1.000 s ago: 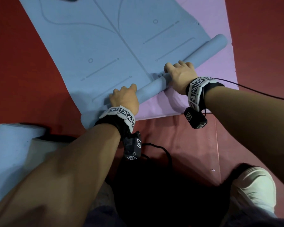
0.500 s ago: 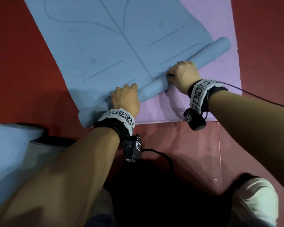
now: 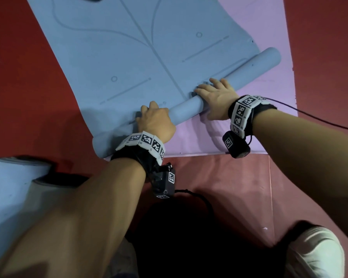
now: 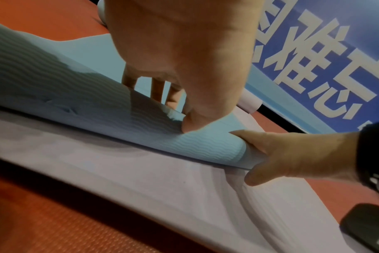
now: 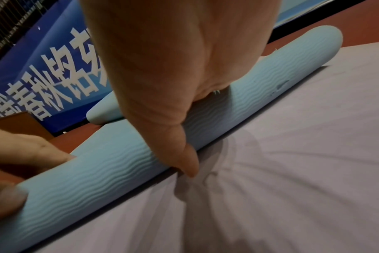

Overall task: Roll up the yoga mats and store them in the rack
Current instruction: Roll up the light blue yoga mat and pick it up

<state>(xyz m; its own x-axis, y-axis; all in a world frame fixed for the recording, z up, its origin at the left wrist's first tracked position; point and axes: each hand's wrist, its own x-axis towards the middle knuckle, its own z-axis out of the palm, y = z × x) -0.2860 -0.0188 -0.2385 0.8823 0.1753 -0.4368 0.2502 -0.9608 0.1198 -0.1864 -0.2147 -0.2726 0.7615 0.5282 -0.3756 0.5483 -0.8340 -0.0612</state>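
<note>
— What have we nearest us?

— Our left hand and right hand, fingers curled over the rolled end of the blue mat.

— And beyond our fingers?

— Its flat stretch, lying on the purple mat over red floor.

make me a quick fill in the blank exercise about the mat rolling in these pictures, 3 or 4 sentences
1. The blue mat being rolled lies on top of a flat mat coloured ____.
2. The left hand and the right hand both grip the rolled part of the ____ mat.
3. The floor around the mats is coloured ____.
4. Most of the blue mat is still ____, not rolled.

Missing words: purple; blue; red; flat
</note>
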